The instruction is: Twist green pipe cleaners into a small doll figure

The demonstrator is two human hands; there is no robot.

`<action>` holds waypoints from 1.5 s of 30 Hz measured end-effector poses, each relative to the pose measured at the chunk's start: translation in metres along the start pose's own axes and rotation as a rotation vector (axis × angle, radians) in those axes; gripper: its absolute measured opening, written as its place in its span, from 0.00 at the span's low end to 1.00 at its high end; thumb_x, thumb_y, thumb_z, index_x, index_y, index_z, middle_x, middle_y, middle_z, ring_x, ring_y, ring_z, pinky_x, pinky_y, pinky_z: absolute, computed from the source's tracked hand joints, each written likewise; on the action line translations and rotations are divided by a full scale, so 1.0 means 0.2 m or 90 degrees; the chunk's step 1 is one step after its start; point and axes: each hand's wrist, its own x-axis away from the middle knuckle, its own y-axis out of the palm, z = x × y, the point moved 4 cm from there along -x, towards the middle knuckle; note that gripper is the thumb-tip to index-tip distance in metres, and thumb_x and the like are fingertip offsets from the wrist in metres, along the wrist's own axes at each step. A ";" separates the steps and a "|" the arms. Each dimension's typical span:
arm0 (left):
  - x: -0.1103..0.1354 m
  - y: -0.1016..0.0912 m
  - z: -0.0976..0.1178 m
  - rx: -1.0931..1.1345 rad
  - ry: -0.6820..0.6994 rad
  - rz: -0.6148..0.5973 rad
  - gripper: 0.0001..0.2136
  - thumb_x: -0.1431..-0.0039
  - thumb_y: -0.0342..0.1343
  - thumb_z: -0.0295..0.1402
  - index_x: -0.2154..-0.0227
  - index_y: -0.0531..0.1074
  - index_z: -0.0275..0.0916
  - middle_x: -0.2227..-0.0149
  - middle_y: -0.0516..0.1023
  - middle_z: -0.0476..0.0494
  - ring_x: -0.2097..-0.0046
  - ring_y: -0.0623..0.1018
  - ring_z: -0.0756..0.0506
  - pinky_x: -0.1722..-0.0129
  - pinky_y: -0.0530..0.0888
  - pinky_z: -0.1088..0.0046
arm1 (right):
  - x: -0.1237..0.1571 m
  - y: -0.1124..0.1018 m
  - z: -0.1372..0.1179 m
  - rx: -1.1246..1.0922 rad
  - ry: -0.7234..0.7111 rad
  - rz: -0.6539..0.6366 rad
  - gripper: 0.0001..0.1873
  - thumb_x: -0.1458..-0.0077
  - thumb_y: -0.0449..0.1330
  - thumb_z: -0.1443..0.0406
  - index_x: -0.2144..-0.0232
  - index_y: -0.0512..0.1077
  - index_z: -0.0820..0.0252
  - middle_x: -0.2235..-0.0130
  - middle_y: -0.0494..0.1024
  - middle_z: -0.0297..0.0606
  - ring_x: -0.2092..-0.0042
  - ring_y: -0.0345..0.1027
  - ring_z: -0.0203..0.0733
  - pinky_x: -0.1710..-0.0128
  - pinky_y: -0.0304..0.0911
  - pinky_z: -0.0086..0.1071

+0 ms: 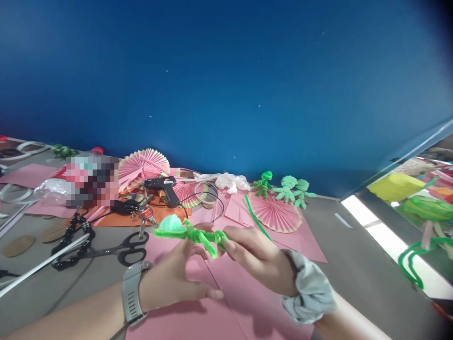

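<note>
Both hands hold a bright green pipe-cleaner figure (189, 233) with a pale green rounded head, lifted above pink paper (226, 302). My left hand (177, 278), with a grey watch on its wrist, pinches the figure's middle from below. My right hand (253, 255), a grey scrunchie on its wrist, grips the figure's right end with its fingers closed. Finished green pipe-cleaner figures (285, 187) stand at the back by the blue wall.
Black scissors (120, 250), keys (139, 215), a black glue gun (164, 187), pink paper fans (143, 165), a tape roll (207, 193), a loose green pipe cleaner (255, 215) and a black chain (69, 243) lie on the grey table. A glass case (417, 208) stands right.
</note>
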 end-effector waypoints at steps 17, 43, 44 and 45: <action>0.06 0.11 0.02 0.241 -0.335 -0.396 0.14 0.56 0.61 0.44 0.73 0.74 0.36 0.78 0.71 0.49 0.76 0.67 0.52 0.73 0.64 0.76 | 0.06 -0.01 -0.04 0.086 0.089 -0.328 0.14 0.40 0.48 0.64 0.64 0.73 0.58 0.70 0.76 0.35 0.69 0.67 0.35 0.69 0.58 0.25; -0.03 0.06 0.00 0.288 -0.160 -0.094 0.07 0.45 0.55 0.35 0.68 0.66 0.36 0.72 0.75 0.45 0.68 0.77 0.46 0.69 0.70 0.72 | -0.01 -0.03 0.12 0.169 0.114 -0.109 0.11 0.39 0.46 0.67 0.66 0.68 0.57 0.71 0.71 0.31 0.72 0.63 0.33 0.72 0.56 0.27; -0.02 0.07 0.00 0.287 -0.157 -0.109 0.08 0.45 0.55 0.35 0.67 0.65 0.36 0.72 0.76 0.44 0.68 0.78 0.45 0.69 0.70 0.71 | -0.01 -0.03 0.12 0.170 0.107 -0.112 0.12 0.39 0.45 0.67 0.65 0.69 0.58 0.70 0.72 0.32 0.71 0.63 0.34 0.71 0.56 0.27; -0.02 0.08 0.00 0.285 -0.157 -0.121 0.08 0.45 0.55 0.35 0.67 0.65 0.36 0.71 0.76 0.43 0.67 0.78 0.44 0.68 0.71 0.70 | -0.01 -0.03 0.12 0.170 0.102 -0.117 0.12 0.39 0.45 0.66 0.65 0.69 0.58 0.69 0.72 0.33 0.70 0.64 0.34 0.70 0.57 0.27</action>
